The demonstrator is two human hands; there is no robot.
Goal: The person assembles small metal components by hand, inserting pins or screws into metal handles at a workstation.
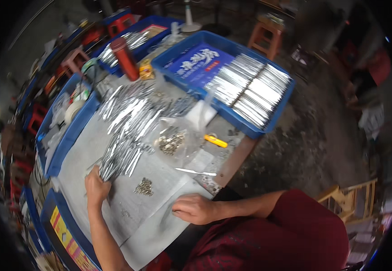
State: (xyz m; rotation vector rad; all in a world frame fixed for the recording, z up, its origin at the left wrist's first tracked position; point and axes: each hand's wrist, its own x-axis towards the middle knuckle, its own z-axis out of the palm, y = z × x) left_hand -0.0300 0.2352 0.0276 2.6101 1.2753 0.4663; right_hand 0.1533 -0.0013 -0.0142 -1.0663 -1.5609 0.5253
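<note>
A large heap of thin silver metal strips [130,119] spreads over the pale sheet on the table [87,149]. At the heap's near left end is my left hand [97,187], its fingers closed on strips there; the fingertips are partly hidden. My right hand [193,208] rests curled near the front edge, over the pale sheet; whatever its fingers hold is hidden. Between the hands lies a small pile of tiny brassy metal parts [144,187]. Beyond it, a clear plastic bag [178,140] holds more such parts.
A blue tray [254,131] at the far right holds stacked rows of silver strips. Near the right edge lie a yellow-handled tool [215,141] and a slim pointed silver piece [196,171]. Blue bins [71,142] line the left side. A red cylinder [124,58] stands at the back.
</note>
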